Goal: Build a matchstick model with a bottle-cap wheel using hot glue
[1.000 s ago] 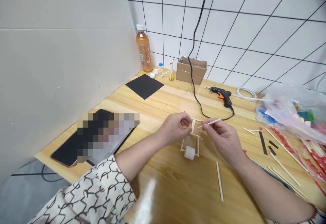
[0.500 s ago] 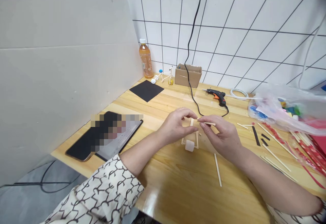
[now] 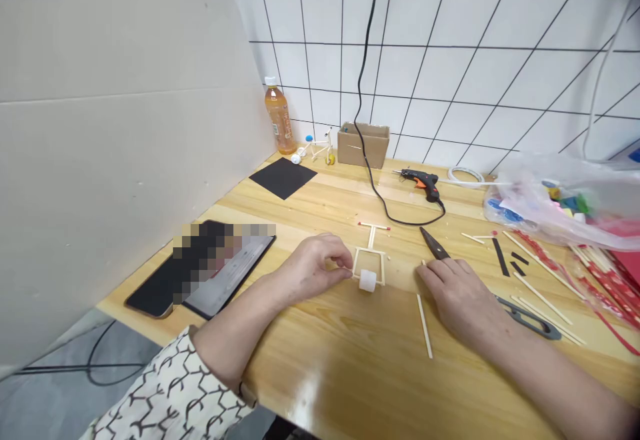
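My left hand [image 3: 317,270] has its thumb and index fingertip together at the left side of a small wooden stick frame [image 3: 383,268]. A white roller [image 3: 368,281] sits at the frame's near end, and a T of sticks with red tips [image 3: 374,227] extends from its far end. My right hand [image 3: 457,293] is wrapped over the middle of black pliers [image 3: 434,245], whose jaws point away and whose grey handle shows beside the wrist. A short stick end shows by its thumb and index finger. One loose stick [image 3: 425,327] lies between the hands.
A glue gun [image 3: 423,182] with a black cord, a cardboard box [image 3: 363,146], a bottle [image 3: 280,120] and a stick model [image 3: 320,148] stand behind. Black paper [image 3: 283,178] and a phone [image 3: 175,273] lie left; sticks, black strips and plastic bags [image 3: 560,207] right.
My hands have moved apart. The left came down to the frame's side; the right moved right and down onto the pliers, which now show. The T-shaped sticks are uncovered.
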### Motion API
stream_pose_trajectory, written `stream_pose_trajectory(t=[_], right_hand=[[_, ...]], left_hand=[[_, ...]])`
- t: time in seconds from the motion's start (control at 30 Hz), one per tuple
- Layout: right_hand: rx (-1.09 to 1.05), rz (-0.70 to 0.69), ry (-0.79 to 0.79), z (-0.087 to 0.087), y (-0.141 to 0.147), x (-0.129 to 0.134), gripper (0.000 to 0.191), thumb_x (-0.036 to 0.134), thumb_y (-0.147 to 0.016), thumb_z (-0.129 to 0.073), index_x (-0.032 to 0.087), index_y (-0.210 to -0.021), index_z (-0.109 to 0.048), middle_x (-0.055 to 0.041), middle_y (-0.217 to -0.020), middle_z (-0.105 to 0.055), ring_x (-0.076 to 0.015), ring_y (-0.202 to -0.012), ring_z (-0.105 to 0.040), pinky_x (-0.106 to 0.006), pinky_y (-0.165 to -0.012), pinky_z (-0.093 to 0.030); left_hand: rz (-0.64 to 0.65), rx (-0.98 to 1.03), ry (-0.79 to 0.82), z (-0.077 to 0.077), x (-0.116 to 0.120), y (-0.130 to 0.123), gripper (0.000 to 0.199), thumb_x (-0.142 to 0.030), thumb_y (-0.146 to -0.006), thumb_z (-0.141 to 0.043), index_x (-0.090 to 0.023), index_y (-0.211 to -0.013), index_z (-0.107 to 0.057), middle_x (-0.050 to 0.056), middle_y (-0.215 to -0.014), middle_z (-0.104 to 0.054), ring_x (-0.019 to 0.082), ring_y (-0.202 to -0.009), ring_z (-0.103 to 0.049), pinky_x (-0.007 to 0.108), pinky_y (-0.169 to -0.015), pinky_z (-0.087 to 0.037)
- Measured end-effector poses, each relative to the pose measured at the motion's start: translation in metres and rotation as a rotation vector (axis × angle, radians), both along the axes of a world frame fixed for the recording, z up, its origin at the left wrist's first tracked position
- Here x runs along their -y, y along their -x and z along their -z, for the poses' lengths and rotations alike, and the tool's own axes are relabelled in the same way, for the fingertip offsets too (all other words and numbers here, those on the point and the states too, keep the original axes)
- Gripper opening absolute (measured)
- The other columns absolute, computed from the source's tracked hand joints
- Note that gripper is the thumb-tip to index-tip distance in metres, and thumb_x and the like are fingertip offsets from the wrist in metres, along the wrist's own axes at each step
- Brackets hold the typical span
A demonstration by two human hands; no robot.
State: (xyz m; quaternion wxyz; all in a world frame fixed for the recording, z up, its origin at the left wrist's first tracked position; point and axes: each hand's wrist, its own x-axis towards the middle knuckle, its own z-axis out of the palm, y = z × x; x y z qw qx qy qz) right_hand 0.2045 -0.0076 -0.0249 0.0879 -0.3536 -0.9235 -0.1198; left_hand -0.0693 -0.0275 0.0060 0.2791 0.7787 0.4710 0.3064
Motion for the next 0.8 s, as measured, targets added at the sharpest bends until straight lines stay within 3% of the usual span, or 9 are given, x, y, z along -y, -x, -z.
stream_pose_trajectory(t=[0.3, 0.63, 0.8], right_hand=[[0.038, -0.002, -0.082, 0.006, -0.0001, -0.001, 0.023, -0.001, -0.069, -0.049, 0.013, -0.081, -0.062, -0.0107, -0.077, -0.059, -0.0235, -0.074, -0.048, -0.034, -0.068, -0.032], [-0.033, -0.017, -0.072, 0.0014, 0.0017, 0.0016, 0.024, -0.001, -0.071, -0.046, 0.013, -0.082, -0.063, -0.0095, -0.074, -0.059, -0.023, -0.073, -0.049, -0.034, -0.067, -0.033], [-0.056, -0.018, 0.019, -0.0007, 0.0006, 0.0015, 0.023, 0.0, -0.072, -0.047, 0.016, -0.08, -0.062, -0.0067, -0.075, -0.058, -0.0203, -0.072, -0.047, -0.032, -0.067, -0.031]], left_hand=[[0.112, -0.158, -0.086, 0.0035, -0.0015, -0.0012, 0.01, -0.009, -0.07, -0.056, -0.016, -0.075, -0.062, 0.004, -0.076, -0.063, 0.016, -0.077, -0.055, 0.028, -0.074, -0.043], [0.049, -0.164, 0.026, 0.0015, -0.0025, -0.0007, 0.01, -0.007, -0.068, -0.054, -0.016, -0.068, -0.06, 0.002, -0.071, -0.06, 0.013, -0.072, -0.054, 0.024, -0.069, -0.043], [0.036, -0.173, 0.077, 0.0032, -0.0043, -0.0006, 0.009, -0.008, -0.067, -0.054, -0.015, -0.067, -0.061, 0.001, -0.068, -0.059, 0.013, -0.068, -0.053, 0.022, -0.065, -0.042]])
